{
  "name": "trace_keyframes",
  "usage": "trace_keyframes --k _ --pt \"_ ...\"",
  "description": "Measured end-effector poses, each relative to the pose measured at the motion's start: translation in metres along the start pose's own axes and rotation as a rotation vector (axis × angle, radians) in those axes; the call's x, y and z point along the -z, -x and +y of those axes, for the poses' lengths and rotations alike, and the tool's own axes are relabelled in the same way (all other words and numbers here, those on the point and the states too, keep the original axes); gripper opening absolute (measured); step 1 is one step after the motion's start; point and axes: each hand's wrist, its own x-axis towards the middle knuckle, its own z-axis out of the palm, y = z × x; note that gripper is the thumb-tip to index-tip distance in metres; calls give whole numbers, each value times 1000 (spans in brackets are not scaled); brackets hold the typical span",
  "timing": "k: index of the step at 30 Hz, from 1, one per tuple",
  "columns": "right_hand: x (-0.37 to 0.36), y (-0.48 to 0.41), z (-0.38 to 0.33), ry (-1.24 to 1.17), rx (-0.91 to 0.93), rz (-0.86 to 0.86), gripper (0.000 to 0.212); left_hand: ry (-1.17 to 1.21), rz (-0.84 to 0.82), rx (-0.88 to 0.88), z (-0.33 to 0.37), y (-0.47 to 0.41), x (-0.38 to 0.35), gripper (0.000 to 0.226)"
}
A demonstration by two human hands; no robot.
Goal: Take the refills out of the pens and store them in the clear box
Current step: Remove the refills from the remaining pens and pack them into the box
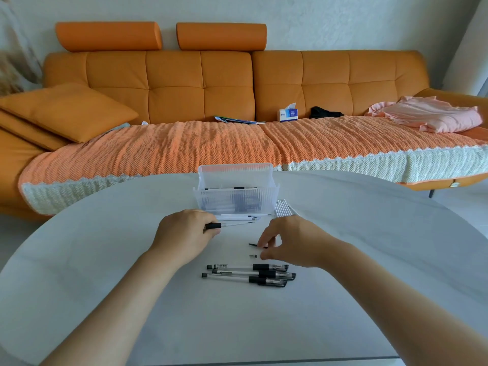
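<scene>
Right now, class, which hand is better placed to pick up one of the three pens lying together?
Right hand: it hovers just beyond the three pens, pinching a small black part; the left hand grips another pen.

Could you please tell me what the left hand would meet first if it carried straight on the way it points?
Probably the loose refills lying just before the clear box: the left hand, gripping a pen, points toward them, though depth is unclear.

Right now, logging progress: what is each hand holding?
Left hand: grips a pen.
Right hand: pinches a small black part.
</scene>
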Motion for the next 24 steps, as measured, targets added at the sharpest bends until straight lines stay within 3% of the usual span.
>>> trace_keyframes --k 6,9,12,16,21,24 --pt "18 2 17 62 93 382 22 49 55 -137 22 0 -1 14" --pt "17 7 19 133 153 312 30 62 124 -239 39 -1 -3 12" --pt "13 10 20 100 139 208 21 64 180 -340 55 -6 -7 6" --pt "14 11 35 91 76 212 15 116 202 -428 74 -13 -11 9" --pt "31 18 67 132 -158 282 18 297 273 -400 98 -24 -20 17" --pt "37 23 89 117 -329 328 21 321 187 -395 113 -32 -30 14"
